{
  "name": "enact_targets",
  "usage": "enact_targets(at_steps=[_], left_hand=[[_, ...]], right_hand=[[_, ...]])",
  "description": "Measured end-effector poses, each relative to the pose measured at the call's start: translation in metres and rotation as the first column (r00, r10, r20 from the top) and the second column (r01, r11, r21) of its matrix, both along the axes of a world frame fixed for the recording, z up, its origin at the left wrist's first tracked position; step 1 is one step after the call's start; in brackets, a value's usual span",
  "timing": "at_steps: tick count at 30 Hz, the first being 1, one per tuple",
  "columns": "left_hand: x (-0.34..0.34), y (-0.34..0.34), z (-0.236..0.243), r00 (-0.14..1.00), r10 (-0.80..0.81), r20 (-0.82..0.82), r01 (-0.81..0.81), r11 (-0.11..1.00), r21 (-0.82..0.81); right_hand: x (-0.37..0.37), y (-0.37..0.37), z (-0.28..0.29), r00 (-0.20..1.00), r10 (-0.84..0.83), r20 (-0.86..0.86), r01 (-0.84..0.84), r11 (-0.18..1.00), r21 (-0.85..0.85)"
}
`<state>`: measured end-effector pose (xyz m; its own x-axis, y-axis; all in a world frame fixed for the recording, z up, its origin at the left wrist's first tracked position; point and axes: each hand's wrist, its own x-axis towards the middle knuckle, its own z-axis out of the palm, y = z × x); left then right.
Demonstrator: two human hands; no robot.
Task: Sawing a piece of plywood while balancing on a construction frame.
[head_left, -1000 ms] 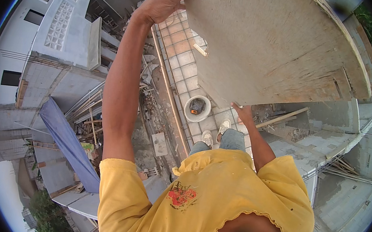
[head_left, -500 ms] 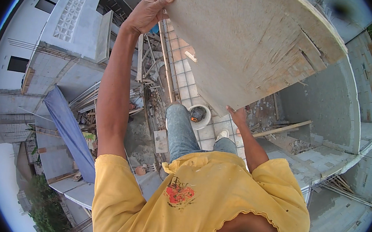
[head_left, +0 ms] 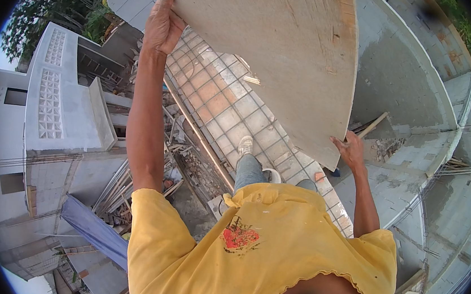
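Note:
A large weathered plywood sheet (head_left: pixel 278 55), splintered along part of its surface, is held up in front of me and tilted. My left hand (head_left: pixel 162 26) grips its left edge with the arm stretched far forward, thumb on the near face. My right hand (head_left: pixel 351 151) is closed on the lower right corner, its arm bent at the side. Below the sheet, one of my shoes (head_left: pixel 246 146) stands on a rebar grid (head_left: pixel 217 97) laid over tile-like blocks. The sheet hides the ground beyond it.
A white bucket (head_left: pixel 271 175) peeks out beside my leg. Left of the grid run a long wooden strip (head_left: pixel 200 135), rubble and loose timber (head_left: pixel 115 186). A blue tarp (head_left: pixel 94 230) hangs farther left. Grey block walls (head_left: pixel 406 78) rise on the right.
I have stepped forward along the grid, and the bucket is now mostly hidden by my body. The plywood sheet has turned and shifted left in view, still held by both hands.

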<state>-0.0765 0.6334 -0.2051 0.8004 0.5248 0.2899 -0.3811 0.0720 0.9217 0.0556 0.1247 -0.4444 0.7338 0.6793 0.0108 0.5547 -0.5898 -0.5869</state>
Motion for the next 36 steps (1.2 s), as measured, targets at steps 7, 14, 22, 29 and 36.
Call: enact_targets(at_steps=[7,14,22,29,36], left_hand=[[0.078,0.072,-0.078,0.952,-0.180,-0.246,0.159,0.982,-0.102],[0.105,0.113,-0.100,0.856,-0.141,-0.497,0.080,0.987,-0.141],[0.098,0.142,-0.170,0.800,-0.022,-0.599,-0.018,0.998,-0.060],[0.149,0.183,-0.197,0.883,0.373,-0.286,0.161,0.332,0.929],[0.215,0.204,-0.189,0.715,0.224,-0.662,0.667,0.062,0.742]], right_hand=[[0.012,0.002,0.045,0.951,-0.213,0.225,0.265,0.935,-0.234],[0.033,0.028,0.068,0.931,-0.232,0.281,0.334,0.852,-0.404],[0.037,0.045,0.009,0.974,-0.166,0.151,0.218,0.859,-0.464],[0.006,0.061,-0.019,0.942,-0.312,0.121,0.318,0.724,-0.612],[-0.013,0.092,-0.037,0.906,-0.398,0.146,0.379,0.607,-0.699]])
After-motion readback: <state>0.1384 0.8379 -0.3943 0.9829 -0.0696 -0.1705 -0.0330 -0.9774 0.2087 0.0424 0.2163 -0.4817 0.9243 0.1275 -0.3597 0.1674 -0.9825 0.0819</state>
